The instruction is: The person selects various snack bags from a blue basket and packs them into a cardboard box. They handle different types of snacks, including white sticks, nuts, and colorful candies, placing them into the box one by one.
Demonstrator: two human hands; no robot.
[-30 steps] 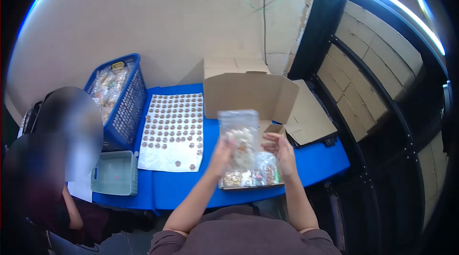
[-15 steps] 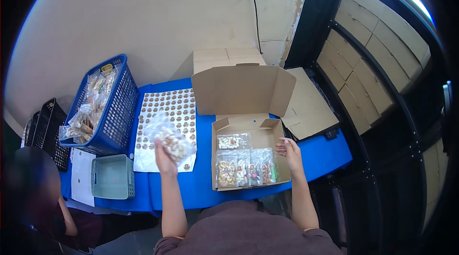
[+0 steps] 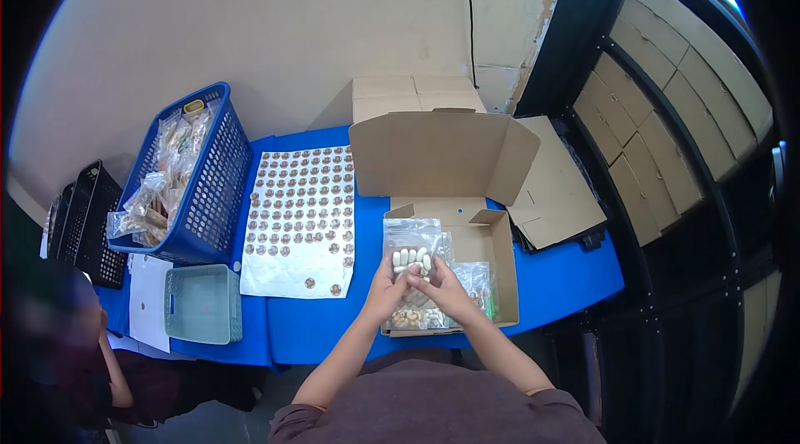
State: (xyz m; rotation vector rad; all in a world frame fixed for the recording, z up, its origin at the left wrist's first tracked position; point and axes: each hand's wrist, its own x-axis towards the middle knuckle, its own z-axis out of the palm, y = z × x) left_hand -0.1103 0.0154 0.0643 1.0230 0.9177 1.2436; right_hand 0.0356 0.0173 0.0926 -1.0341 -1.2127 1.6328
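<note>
A clear zip bag of white oblong pieces [image 3: 411, 257] is held above the open cardboard box [image 3: 506, 277]. My left hand [image 3: 384, 292] grips its left side and my right hand [image 3: 447, 294] its right, with the thumbs meeting on the front. Under the hands, a bag of tan curved pieces [image 3: 407, 319] lies in the near left of the box. Another clear bag [image 3: 475, 276] shows to the right. The held bag and my hands hide much of the box's contents.
A sheet of round stickers [image 3: 287, 265] lies to the left. Beyond it stand a blue basket [image 3: 212, 194] full of filled bags and a pale green tray [image 3: 204, 336]. Flat cardboard [image 3: 554, 194] lies at right, by a shelf of boxes [image 3: 654, 169]. Another person [image 3: 117, 369] sits at far left.
My left hand has carried the bag rightward from over the sticker sheet to above the box. My right hand has moved in from the box's right edge and taken hold of it too.
</note>
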